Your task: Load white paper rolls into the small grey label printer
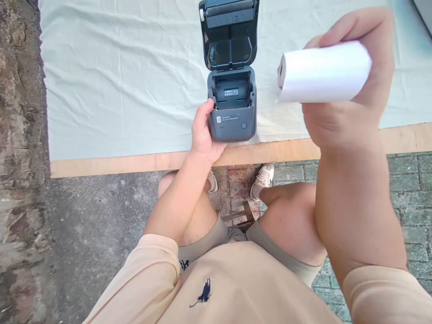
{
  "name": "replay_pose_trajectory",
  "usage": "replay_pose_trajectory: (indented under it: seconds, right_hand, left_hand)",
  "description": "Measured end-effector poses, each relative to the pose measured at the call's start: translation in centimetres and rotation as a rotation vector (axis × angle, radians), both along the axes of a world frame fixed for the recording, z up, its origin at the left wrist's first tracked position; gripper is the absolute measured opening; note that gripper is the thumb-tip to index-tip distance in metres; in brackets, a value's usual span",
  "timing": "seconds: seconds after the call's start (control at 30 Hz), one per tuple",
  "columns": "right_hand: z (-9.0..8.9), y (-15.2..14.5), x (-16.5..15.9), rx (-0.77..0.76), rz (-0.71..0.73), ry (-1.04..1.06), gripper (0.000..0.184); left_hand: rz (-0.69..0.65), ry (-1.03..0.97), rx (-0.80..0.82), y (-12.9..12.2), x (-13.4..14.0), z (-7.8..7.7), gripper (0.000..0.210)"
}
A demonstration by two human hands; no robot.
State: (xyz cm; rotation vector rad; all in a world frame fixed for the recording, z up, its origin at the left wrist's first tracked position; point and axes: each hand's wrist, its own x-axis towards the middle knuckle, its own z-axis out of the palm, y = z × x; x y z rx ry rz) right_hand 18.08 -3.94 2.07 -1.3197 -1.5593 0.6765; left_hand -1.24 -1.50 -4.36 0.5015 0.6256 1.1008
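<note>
A dark grey label printer [232,122] stands near the front edge of the table, its lid [230,42] swung up and back. Nothing fills its paper bay, where a small printed label shows on the floor. My left hand [205,135] grips the printer's lower left side, thumb up against the body and the other fingers hidden underneath or behind. To the right and raised toward the camera, my right hand [378,76] holds a roll of white paper [326,72] lying sideways. The dark core hole faces left, toward the printer, and the roll is apart from it.
A wrinkled white cloth [118,90] covers the table, with a bare wooden strip [135,162] along its near edge. A rough wall [22,135] borders the left side. Part of a grey object [425,11] shows at the top right corner. My knees are below the table edge.
</note>
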Motion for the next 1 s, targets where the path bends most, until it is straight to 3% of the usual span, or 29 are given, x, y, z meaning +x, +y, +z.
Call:
replay_pose_trajectory:
  seconds: [0.07,0.13,0.3,0.47,0.53,0.73,0.8,0.87,0.93,1.0]
  right_hand:
    - [-0.2,0.6,-1.0,0.183,0.006,0.087,0.042]
    - [-0.1,1.2,-2.0,0.254,0.046,0.038,0.036]
    - [0.2,2.1,-3.9,0.035,0.05,-0.523,0.018]
    - [0.2,2.6,-4.0,-0.071,0.106,-0.671,0.011]
    - [0.4,2.5,-4.0,-0.046,0.121,-0.657,0.003]
    - [0.2,1.8,-3.6,0.09,0.206,-0.617,0.01]
    - [-0.3,1.6,-3.4,0.141,0.25,-0.586,0.005]
    - [-0.7,1.6,-3.1,0.217,0.284,-0.49,0.014]
    - [-0.6,1.6,-2.9,0.309,0.226,-0.353,0.027]
    - [-0.1,1.8,-2.8,0.342,0.034,-0.241,0.024]
  left_hand:
    - [-0.009,0.004,0.004,-0.1,0.1,0.0,0.034]
    - [-0.002,0.0,0.018,-0.2,0.2,-0.1,0.032]
    - [0.05,0.049,0.034,-0.5,0.6,0.1,0.022]
    - [0.033,0.089,0.026,-0.6,0.7,0.4,0.02]
    - [0.032,0.082,-0.008,-0.5,0.6,0.4,0.022]
    - [0.001,0.027,-0.014,-0.5,0.1,0.8,0.037]
    - [-0.015,0.028,0.032,-0.7,0.0,0.8,0.027]
    - [-0.033,0.025,0.07,-0.8,-0.2,0.6,0.019]
    - [-0.042,0.028,0.09,-0.9,-0.2,0.4,0.026]
    - [-0.045,0.041,0.102,-0.9,-0.3,0.1,0.03]
